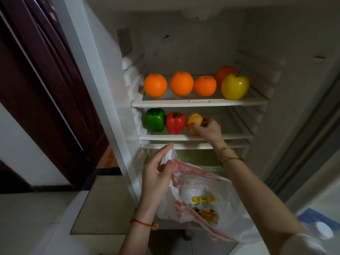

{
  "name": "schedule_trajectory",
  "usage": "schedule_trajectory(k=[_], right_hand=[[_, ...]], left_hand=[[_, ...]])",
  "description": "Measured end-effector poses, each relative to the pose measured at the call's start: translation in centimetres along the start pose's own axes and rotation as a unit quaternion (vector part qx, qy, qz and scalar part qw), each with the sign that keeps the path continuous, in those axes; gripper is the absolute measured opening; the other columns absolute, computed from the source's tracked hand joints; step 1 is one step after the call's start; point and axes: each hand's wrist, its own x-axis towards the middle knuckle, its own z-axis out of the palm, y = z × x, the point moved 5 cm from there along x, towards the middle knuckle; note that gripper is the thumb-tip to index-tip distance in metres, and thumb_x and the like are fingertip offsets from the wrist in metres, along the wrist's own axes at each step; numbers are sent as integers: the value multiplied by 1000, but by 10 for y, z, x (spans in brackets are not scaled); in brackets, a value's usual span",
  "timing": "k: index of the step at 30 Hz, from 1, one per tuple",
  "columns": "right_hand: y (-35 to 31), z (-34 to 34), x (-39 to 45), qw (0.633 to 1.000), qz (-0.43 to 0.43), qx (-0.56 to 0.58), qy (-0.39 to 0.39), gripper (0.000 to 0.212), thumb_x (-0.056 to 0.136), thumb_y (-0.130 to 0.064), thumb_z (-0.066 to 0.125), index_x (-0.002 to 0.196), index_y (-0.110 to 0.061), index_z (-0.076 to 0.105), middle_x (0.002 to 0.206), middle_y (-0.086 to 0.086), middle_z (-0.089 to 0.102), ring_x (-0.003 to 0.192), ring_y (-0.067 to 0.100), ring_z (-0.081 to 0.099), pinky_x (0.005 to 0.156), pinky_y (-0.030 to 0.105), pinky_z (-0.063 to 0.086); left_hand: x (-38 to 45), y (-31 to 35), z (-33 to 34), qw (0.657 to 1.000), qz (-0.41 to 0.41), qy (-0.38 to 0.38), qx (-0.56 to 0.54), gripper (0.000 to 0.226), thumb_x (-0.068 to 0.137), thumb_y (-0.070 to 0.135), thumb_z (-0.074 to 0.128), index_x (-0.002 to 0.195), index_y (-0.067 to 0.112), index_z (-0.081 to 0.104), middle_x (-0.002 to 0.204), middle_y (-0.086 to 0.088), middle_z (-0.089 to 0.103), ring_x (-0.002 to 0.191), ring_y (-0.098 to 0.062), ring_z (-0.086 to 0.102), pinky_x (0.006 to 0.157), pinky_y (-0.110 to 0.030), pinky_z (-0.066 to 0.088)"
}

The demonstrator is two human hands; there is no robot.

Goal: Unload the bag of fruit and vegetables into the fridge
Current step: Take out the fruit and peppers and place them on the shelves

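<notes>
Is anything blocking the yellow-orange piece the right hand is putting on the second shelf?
Nothing visible does. The right hand already has the yellow-orange produce at the second shelf, just right of the red pepper. The shelf to its right looks bare.

Head camera, looking forward and down.
It faced the open fridge from close range, shelves far, the person's forearms and plastic bag near.

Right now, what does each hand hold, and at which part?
The right hand grips the yellow-orange fruit by its right side, on the lower shelf. The left hand pinches the plastic bag at its upper edge.
</notes>
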Motion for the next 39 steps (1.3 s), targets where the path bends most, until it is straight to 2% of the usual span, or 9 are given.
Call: schedule_trajectory(k=[9,14,19,23,27,29,34,37,39], right_hand=[[3,-7,-1,1000,4,-22,19,57,89,-36,65,133,-3,50,123,15,63,116,29,59,96,34,47],[7,-23,-16,996,-27,-23,82,52,89,-35,66,127,-1,54,122,15,63,114,29,59,86,27,43],[16,-41,-42,987,-86,-6,135,27,89,-28,66,100,-4,64,88,6,67,84,22,65,72,29,50],[26,-39,-72,990,-136,-6,48,10,87,-20,66,81,-13,69,74,-3,70,70,8,65,67,23,51],[55,-14,-104,968,-95,16,-230,9,89,-11,65,82,-11,71,75,1,73,67,9,66,68,27,55],[74,-2,-119,947,-66,-7,-315,10,90,-12,65,86,-7,72,79,7,74,68,12,66,66,25,55],[117,16,-133,911,-112,-241,-316,17,89,-21,65,102,-14,73,104,1,73,95,15,68,78,15,49],[156,31,-133,886,-62,-317,-333,34,90,-25,61,122,-14,62,123,4,64,111,20,60,90,23,44],[179,44,-133,871,-50,-365,-326,41,89,-24,59,128,-14,55,129,7,57,119,24,53,96,26,40]], left_hand=[[-1,0,-4,1000,-2,-3,-2,48,96,-4,50,133,24,59,68,-11,66,45,-22,52,49,-30,54],[-5,2,-4,1000,-1,-9,3,48,96,-3,50,132,27,59,66,-7,68,45,-21,53,49,-30,54],[-9,0,-5,1000,-3,-11,5,48,96,-4,50,132,26,59,63,-21,62,43,-18,53,47,-30,52],[-15,-2,-5,1000,-4,-16,13,49,95,-6,50,132,25,60,61,-15,63,42,-18,52,47,-30,52],[-23,-3,-3,1000,-9,-26,9,49,94,-8,49,131,22,60,56,-6,62,41,-17,49,45,-31,51],[-28,-1,-3,999,-8,-30,6,48,94,-8,50,130,22,61,64,-8,67,41,-19,49,44,-31,51],[-37,4,-3,999,2,-31,15,46,94,-9,50,130,18,61,107,26,70,52,-25,53,44,-26,52],[-41,3,-4,999,-3,-31,23,46,94,-9,50,131,17,61,89,27,71,57,-9,58,50,-21,54],[-43,2,-4,999,-12,-33,22,46,94,-9,49,132,17,60,81,26,71,52,-16,55,46,-23,52]])
